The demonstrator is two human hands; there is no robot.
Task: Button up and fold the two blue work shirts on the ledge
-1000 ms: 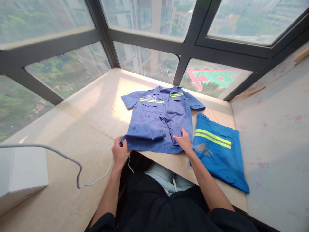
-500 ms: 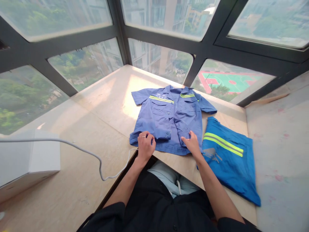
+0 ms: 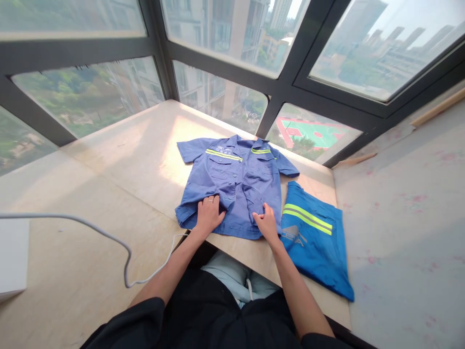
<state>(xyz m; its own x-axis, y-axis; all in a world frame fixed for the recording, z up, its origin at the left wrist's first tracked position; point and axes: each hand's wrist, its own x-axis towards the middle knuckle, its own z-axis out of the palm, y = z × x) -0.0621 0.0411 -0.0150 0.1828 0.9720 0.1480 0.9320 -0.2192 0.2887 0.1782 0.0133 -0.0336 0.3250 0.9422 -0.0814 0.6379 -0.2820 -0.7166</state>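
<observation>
A purple-blue short-sleeved work shirt (image 3: 225, 177) lies front up, its collar toward the window, with yellow-green stripes across the chest. Its front is unbuttoned and both lower front panels are rumpled. My left hand (image 3: 209, 214), wearing a ring, has its fingers curled over the lower left panel, the thumb at the panel's edge. With thumb and finger, my right hand (image 3: 267, 223) pinches the lower right panel near the hem. Cloth hides some of the fingertips. Close by on the right rests a folded bright blue garment (image 3: 319, 247) with a yellow-green and grey stripe.
A grey-white cable (image 3: 98, 227) loops over the pale tabletop (image 3: 109, 203) on the left. At the far left edge stands a white box (image 3: 12, 259). Dark window frames (image 3: 218, 58) border the back, and a flowered wall (image 3: 399, 218) closes the right side.
The view has turned right, so everything sits farther left. My left fingers have moved onto the shirt's lower left panel, and its lower edge is now bunched up. My right hand stays at its panel.
</observation>
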